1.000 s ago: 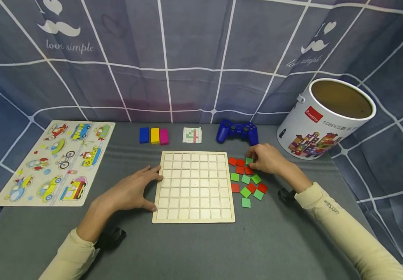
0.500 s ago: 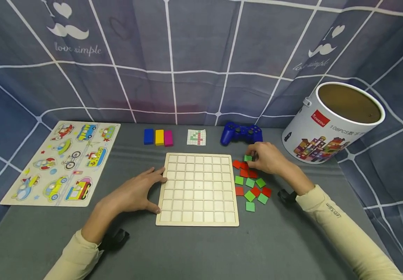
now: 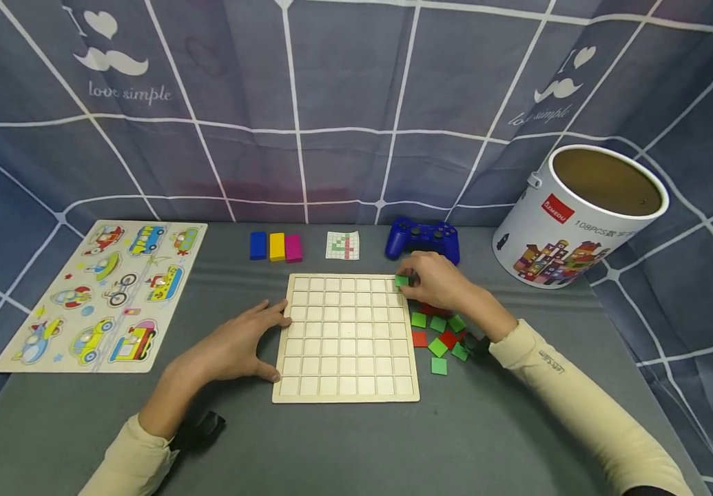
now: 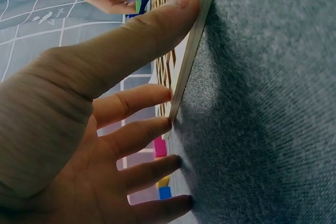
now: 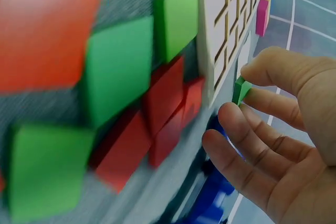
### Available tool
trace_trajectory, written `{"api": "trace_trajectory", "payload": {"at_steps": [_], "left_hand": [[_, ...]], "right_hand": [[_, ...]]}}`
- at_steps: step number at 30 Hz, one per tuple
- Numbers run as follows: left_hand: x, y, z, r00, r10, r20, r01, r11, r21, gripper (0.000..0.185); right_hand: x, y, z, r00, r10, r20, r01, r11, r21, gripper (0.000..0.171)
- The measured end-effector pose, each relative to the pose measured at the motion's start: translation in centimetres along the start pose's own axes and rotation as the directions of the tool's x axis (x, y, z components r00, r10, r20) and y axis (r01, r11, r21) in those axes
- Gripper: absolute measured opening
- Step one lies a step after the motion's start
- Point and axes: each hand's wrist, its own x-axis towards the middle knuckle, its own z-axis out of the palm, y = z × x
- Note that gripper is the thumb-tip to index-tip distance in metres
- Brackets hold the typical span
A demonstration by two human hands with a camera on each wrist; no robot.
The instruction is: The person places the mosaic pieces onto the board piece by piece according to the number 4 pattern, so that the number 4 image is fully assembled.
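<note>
right hand (image 3: 437, 284) pinches green tile (image 3: 401, 280) over board (image 3: 346, 337) top-right corner | left hand (image 3: 232, 344) flat, fingers straight, bracing board's left edge against sliding | spare tiles (image 3: 439, 331) beside board

Small green square tile (image 3: 401, 280), pinched above top-right corner of pale wooden grid board (image 3: 346, 338), lying flat

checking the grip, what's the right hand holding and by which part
The right hand pinches a green tile by its edges, between thumb and fingertip.
</note>
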Motion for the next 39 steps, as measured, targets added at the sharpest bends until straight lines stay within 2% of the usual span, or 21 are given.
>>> {"api": "trace_trajectory", "payload": {"at_steps": [10, 15, 25, 39], "left_hand": [[-0.3, -0.1, 0.3, 1.000, -0.019, 0.010, 0.019, 1.000, -0.003, 0.090], [-0.4, -0.2, 0.4, 1.000, -0.022, 0.014, 0.022, 1.000, -0.022, 0.090], [-0.5, -0.4, 0.1, 1.000, 0.010, 0.009, -0.010, 1.000, -0.021, 0.097], [-0.6, -0.5, 0.0, 0.999, 0.045, 0.015, -0.045, 0.999, -0.021, 0.095]], "right_hand": [[2.8, -2.1, 1.6, 0.995, -0.099, 0.014, 0.099, 0.995, 0.009, 0.018], [3.8, -2.8, 2.4, 0.992, -0.122, 0.019, 0.122, 0.993, -0.001, 0.014], [4.9, -3.7, 3.1, 0.994, -0.090, 0.058, 0.091, 0.996, -0.020, 0.007], [5.5, -4.1, 2.9, 0.991, -0.062, 0.118, 0.065, 0.998, -0.021, 0.008]]}}
